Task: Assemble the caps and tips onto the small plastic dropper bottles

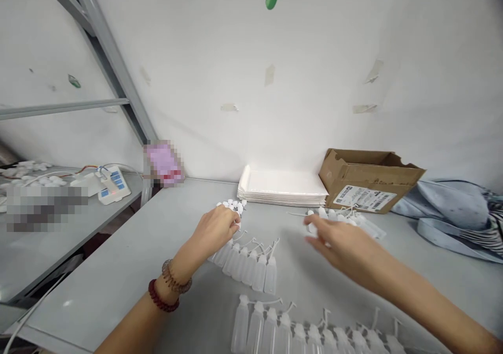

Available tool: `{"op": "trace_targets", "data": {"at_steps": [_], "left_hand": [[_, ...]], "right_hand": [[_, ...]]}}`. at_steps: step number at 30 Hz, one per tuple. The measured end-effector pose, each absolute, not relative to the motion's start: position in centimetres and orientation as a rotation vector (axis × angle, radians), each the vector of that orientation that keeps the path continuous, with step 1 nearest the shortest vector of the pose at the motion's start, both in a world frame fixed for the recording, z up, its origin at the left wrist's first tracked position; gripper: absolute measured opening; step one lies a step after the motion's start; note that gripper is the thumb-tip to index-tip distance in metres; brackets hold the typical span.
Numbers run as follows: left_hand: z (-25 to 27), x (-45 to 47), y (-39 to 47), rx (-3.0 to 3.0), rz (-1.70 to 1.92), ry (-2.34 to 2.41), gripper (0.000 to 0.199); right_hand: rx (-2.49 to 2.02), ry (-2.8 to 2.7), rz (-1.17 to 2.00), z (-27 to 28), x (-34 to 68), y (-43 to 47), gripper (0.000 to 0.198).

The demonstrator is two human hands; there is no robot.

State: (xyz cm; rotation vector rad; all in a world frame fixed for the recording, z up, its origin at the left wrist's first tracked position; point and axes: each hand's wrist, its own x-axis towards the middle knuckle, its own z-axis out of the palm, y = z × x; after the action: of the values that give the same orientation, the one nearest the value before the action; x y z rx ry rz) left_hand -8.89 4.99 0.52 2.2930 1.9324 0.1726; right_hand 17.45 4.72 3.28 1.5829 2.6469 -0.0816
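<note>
Through the head camera I see the left hand (pixel 218 223) reaching over a small pile of rounded white plastic caps (pixel 231 205), part of which it hides. Its fingers curl inward and their tips are hard to make out, so I cannot tell whether they are clamped on anything. The right hand (pixel 334 236) has its thumb and forefinger apart, just beside a cluster of white-capped translucent pieces (pixel 365 225); the hand covers some of these, and I cannot tell if the forefinger touches one.

Between and below the hands I have a row of slim translucent plastic bottles with thin white strap-like tops (pixel 251 267), its far end partly behind the left hand. A longer row of similar translucent bottles (pixel 271 328) is cut off by my bottom edge, and the right forearm passes over its right side.

At the wall, beside a stack of flat white envelopes (pixel 283 186), stands an open brown cardboard box (pixel 396 178). Its white printed label (pixel 365 198) carries text and a barcode too small for me to read; the dark handwriting above is illegible too. Pixelation masks a lilac item (pixel 165 160) at left. Pale blue cloth (pixel 451 207) runs towards my right edge.
</note>
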Motion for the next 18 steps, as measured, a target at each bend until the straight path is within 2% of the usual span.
{"op": "trace_targets", "data": {"at_steps": [2, 9, 13, 18], "left_hand": [[0.4, -8.7, 5.1, 2.295, 0.164, 1.925, 0.021], [-0.2, -8.3, 5.4, 2.312, 0.169, 1.907, 0.020], [-0.4, -8.2, 5.6, 2.330, 0.161, 1.889, 0.020], [-0.6, -8.4, 5.8, 2.339, 0.170, 1.849, 0.018]], "right_hand": [[1.334, 2.813, -0.349, 3.1, 16.1, 3.4, 0.015], [1.192, 2.902, -0.654, 2.3, 14.2, 2.2, 0.013], [1.129, 2.866, -0.664, 1.9, 13.8, 2.1, 0.015], [1.127, 2.867, -0.608, 1.1, 13.2, 1.7, 0.027]]}}
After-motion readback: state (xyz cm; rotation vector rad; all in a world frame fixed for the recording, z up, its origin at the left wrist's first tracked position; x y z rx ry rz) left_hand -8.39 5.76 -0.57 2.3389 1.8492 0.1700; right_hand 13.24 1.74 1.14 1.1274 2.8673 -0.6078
